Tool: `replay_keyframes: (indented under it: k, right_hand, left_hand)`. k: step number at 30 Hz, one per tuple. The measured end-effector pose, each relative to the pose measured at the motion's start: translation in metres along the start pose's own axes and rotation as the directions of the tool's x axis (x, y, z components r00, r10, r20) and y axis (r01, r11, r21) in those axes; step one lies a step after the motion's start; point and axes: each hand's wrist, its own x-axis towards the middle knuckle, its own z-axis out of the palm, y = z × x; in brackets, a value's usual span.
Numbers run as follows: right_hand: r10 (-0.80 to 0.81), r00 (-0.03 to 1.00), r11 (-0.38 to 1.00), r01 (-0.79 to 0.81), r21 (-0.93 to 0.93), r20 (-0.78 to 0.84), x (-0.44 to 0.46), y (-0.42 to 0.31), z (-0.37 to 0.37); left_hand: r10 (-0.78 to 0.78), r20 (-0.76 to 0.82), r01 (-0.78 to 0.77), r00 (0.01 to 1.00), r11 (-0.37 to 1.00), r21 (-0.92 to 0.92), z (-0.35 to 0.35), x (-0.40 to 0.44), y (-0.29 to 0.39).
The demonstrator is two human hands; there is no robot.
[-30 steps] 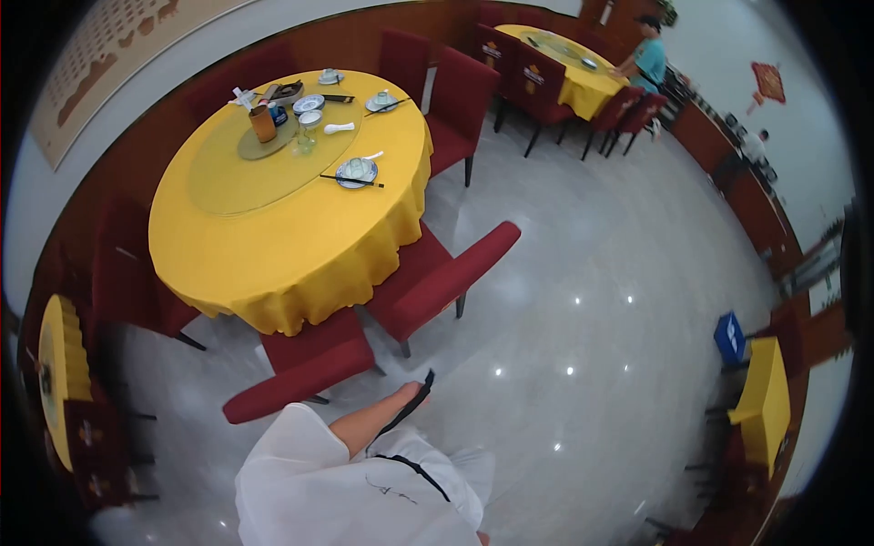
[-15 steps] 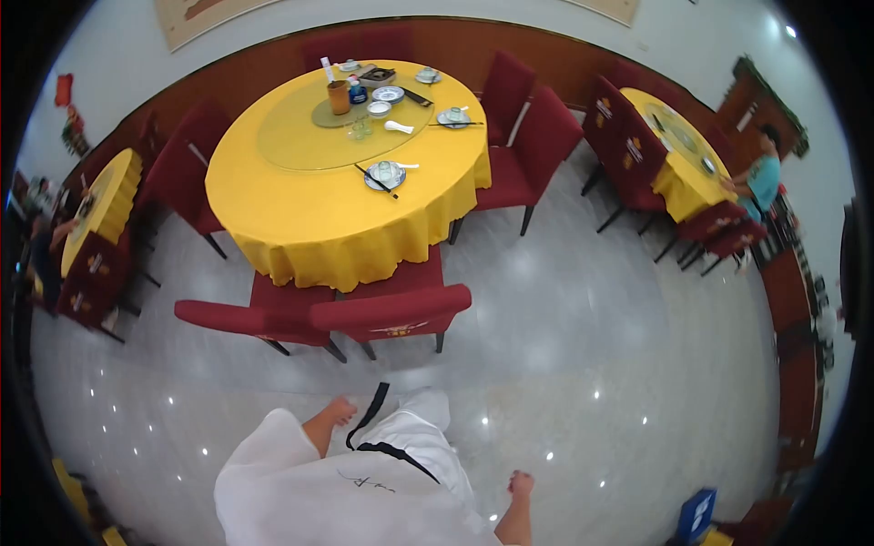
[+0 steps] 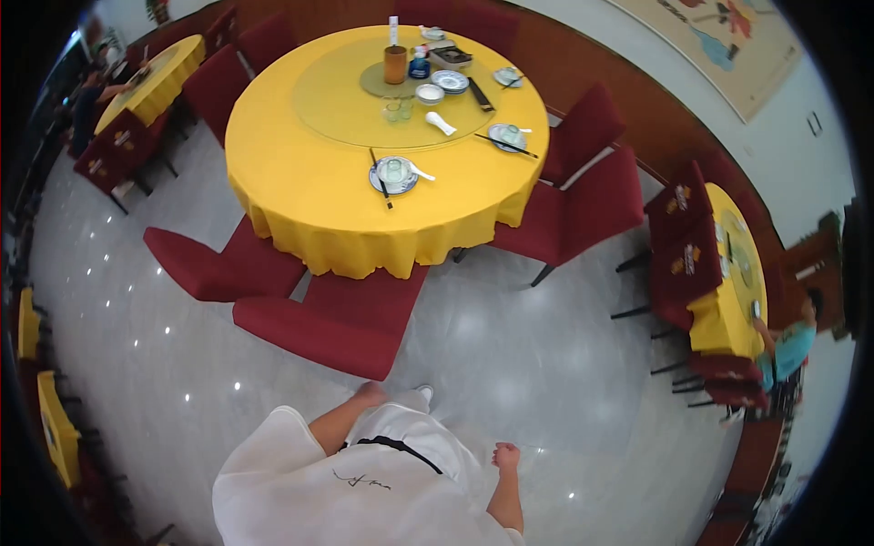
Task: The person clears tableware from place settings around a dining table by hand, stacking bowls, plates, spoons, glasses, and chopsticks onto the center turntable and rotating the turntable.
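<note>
My left hand [image 3: 370,393] hangs in front of my white trousers, near a red chair [image 3: 319,323]; its fingers are hidden or too blurred to make out. My right hand [image 3: 506,454] is out at my right side over the grey floor, its fingers curled in, with nothing visible in it. Ahead stands a round table with a yellow cloth [image 3: 309,196]. On its near side lie a plate with a cup [image 3: 394,173], black chopsticks and a white spoon [image 3: 438,124]. A brown holder [image 3: 394,65] stands on the glass turntable.
Two red chairs stand at the table's near left, and another red chair [image 3: 601,205] at its right. A second yellow table [image 3: 728,309] is at the right, with a person in a teal shirt [image 3: 795,348] beside it. More people sit at a table [image 3: 164,82] far left.
The view has swung to the right and come closer to the round table. My right hand, barely in view a second ago, now shows fully. The black belt end no longer hangs out in front.
</note>
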Motion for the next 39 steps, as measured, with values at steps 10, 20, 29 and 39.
replay_keyframes:
  k: [10, 20, 29, 39]
  right_hand:
    - [0.145, 0.947, 0.748, 0.085, -0.659, 0.287, 0.248, -0.057, -0.082]
    - [-0.150, 0.881, 0.800, 0.375, -0.468, 0.449, 0.359, -0.411, -0.020]
    - [-0.515, 0.372, 0.222, 0.928, -0.299, 0.772, 0.278, -0.623, 0.193]
    - [-0.463, 0.010, -0.206, 0.971, -0.118, 0.886, 0.085, -0.751, 0.449]
  left_hand:
    - [0.054, -0.225, -0.126, 0.973, 0.940, -0.318, -0.069, 0.064, 0.234]
    - [-0.538, -0.317, 0.091, 0.782, 0.600, -0.795, -0.175, 0.078, 0.250]
    - [-0.576, -0.229, -0.202, 0.785, 0.111, -0.973, -0.286, 0.122, 0.244]
    - [-0.531, -0.145, -0.231, 0.835, -0.099, -0.968, -0.386, 0.153, 0.159]
